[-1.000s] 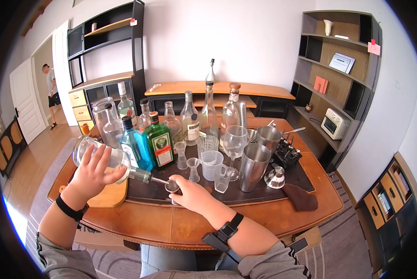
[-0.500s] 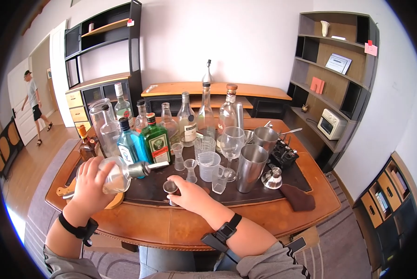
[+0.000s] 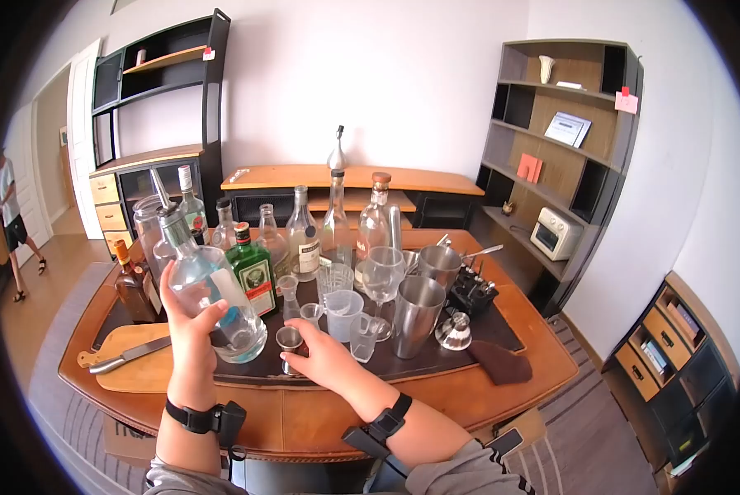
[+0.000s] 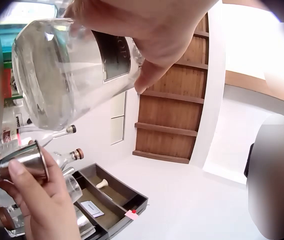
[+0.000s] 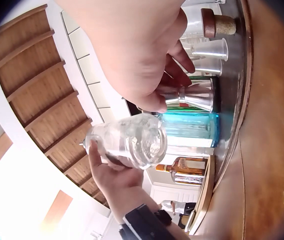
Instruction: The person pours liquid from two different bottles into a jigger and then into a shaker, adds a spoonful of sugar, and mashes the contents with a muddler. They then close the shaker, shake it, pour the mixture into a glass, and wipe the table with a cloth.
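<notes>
My left hand [image 3: 190, 330] grips a clear glass bottle [image 3: 242, 330] with a metal pour spout, its neck up and leaning left. A little clear liquid shows inside it. My right hand [image 3: 320, 363] pinches a metal double jigger [image 3: 290, 338], held upright at the dark mat, thumb and fingers at its side. In the right wrist view a blue bottle [image 5: 192, 130] stands behind the jigger. Near the right hand are a small clear hourglass-shaped measure [image 3: 310, 313] and a plastic measuring cup [image 3: 345, 313].
A cutting board [image 3: 151, 334] with a knife [image 3: 134, 355] lies at the left. Several bottles stand behind, including a green one [image 3: 254, 272]. To the right are a wine glass [image 3: 384, 272], a shaker tin [image 3: 418, 318] and a brown cloth [image 3: 499, 363]. Someone walks [image 3: 11, 206] at far left.
The bottle in my left hand went from tipped over the jigger to neck up, moving left and away. My right hand keeps holding the jigger. The view has swung right.
</notes>
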Available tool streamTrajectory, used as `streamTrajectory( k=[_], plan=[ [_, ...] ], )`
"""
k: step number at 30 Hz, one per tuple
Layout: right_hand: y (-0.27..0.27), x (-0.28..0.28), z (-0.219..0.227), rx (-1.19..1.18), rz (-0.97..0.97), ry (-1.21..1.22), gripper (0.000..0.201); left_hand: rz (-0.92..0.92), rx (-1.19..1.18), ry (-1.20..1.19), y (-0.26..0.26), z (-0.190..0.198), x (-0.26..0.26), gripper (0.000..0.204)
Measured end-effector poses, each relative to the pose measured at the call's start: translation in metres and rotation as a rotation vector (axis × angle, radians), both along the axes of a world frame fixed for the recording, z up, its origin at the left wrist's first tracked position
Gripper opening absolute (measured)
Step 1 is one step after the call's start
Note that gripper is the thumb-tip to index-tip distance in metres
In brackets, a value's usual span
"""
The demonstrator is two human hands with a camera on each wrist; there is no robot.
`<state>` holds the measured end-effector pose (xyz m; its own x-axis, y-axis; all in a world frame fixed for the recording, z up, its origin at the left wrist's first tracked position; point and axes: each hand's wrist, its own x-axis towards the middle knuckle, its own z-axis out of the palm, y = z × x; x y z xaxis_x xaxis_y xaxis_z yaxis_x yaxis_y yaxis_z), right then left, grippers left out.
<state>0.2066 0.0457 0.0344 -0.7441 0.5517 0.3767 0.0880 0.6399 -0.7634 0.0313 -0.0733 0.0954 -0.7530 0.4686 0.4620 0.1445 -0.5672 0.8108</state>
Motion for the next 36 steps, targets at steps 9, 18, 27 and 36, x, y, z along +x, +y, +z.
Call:
streamTrajectory(
  k=[9, 18, 27, 36],
  plan=[
    [-0.003, 0.006, 0.015, -0.054, -0.160, 0.163, 0.061, 0.051, -0.064, 0.201, 0.029, -0.035, 0.008, 0.107],
    [0.022, 0.070, 0.073, 0.007, -0.279, 0.844, 0.071, -0.025, -0.181, 0.235, 0.038, -0.067, 0.000, 0.112],
    [0.102, 0.164, 0.072, 0.095, -0.487, 1.118, 0.054, 0.053, -0.281, 0.348, 0.046, -0.082, -0.005, 0.113],
    [0.120, 0.161, 0.055, 0.098, -0.579, 0.860, 0.054, -0.041, -0.246, 0.275, 0.046, -0.076, 0.007, 0.110]
  ],
)
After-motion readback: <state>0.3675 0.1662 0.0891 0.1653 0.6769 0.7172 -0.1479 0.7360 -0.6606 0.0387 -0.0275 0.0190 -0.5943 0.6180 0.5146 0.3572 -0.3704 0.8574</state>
